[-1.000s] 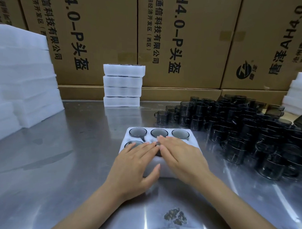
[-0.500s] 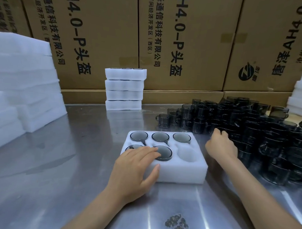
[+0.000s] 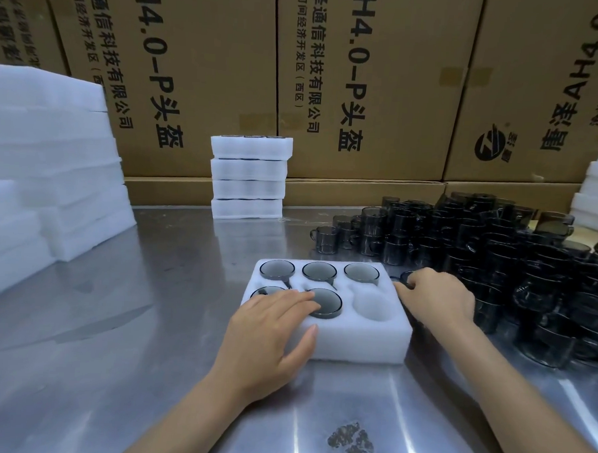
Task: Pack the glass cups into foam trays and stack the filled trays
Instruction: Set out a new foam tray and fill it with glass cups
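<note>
Head view: the foam tray [image 3: 358, 343] sits on the steel surface [image 3: 124, 322] and serves as the landmark here. Five of its six pockets hold dark glass cups; the near-right pocket [image 3: 373, 305] is vacant. The left hand [image 3: 270, 333] lies flat over the tray's near-left part, fingers straight across the near-left cup [image 3: 265, 290] and onto the rim of the near-middle cup [image 3: 325, 302], thumb against the tray's front wall, holding nothing. The right hand [image 3: 437, 299] is just beside the tray's right edge, fingers curled round a loose cup [image 3: 406, 277], most of it hidden behind the knuckles. The crowd of loose cups [image 3: 493, 253] spreads to the right of the tray, some piled on one another. Behind the tray, well apart, stands a stack of filled trays [image 3: 248, 177]; to its left, piles of foam [image 3: 52, 170].

Risks, as I judge them: the lifted cup's handle may knock neighbours in the crowded pile and topple the stacked ones. If the handle is not turned to the pocket's notch, the cup may sit proud and leave the stacked tray unsteady. With the left hand lifted too soon, the light foam could slide.
</note>
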`<action>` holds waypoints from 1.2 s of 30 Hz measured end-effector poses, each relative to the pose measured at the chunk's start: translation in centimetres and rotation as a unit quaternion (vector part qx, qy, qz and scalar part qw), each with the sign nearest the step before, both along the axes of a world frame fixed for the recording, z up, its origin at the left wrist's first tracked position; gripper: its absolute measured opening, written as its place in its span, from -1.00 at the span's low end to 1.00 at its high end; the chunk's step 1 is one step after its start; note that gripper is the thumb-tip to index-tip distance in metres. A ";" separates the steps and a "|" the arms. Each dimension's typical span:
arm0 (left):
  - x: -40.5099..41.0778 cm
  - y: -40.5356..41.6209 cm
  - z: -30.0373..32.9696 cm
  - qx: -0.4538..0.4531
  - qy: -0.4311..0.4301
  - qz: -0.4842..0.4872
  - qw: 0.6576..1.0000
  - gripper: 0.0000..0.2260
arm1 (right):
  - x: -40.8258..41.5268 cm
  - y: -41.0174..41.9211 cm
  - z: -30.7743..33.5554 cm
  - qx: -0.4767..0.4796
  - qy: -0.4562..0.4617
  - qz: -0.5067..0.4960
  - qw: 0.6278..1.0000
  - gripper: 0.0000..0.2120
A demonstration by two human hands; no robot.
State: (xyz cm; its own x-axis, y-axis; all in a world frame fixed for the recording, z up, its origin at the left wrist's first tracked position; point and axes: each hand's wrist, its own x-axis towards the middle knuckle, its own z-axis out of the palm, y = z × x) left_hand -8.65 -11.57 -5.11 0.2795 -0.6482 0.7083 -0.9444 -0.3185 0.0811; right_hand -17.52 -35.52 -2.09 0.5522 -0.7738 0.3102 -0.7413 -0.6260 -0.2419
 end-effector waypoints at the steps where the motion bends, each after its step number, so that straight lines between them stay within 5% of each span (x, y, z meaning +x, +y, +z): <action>1: 0.0 0.0 0.0 0.002 0.000 0.000 1.000 -0.69 | -0.2 0.2 0.1 0.002 -0.014 0.009 1.000 -0.60; 5: 0.0 0.1 0.0 0.004 0.003 0.000 1.000 -0.69 | -1.2 0.8 0.8 -0.022 -0.182 0.045 0.982 -0.64; 12: 0.0 0.1 0.0 0.001 -0.002 0.001 1.000 -0.69 | -2.0 2.9 1.3 -0.126 -0.406 0.140 0.894 -0.71; 16: -0.1 0.0 0.0 0.005 0.003 0.004 1.000 -0.68 | -1.5 3.7 1.1 0.006 -0.466 0.245 0.850 -0.72; 27: -0.2 -0.1 0.1 0.011 0.000 0.016 1.000 -0.67 | 0.1 6.2 0.3 -0.114 -0.300 0.274 0.906 -0.69; 36: -0.2 0.1 0.1 0.018 0.008 0.011 1.000 -0.67 | 0.0 6.6 -0.1 -0.075 -0.208 0.242 0.945 -0.63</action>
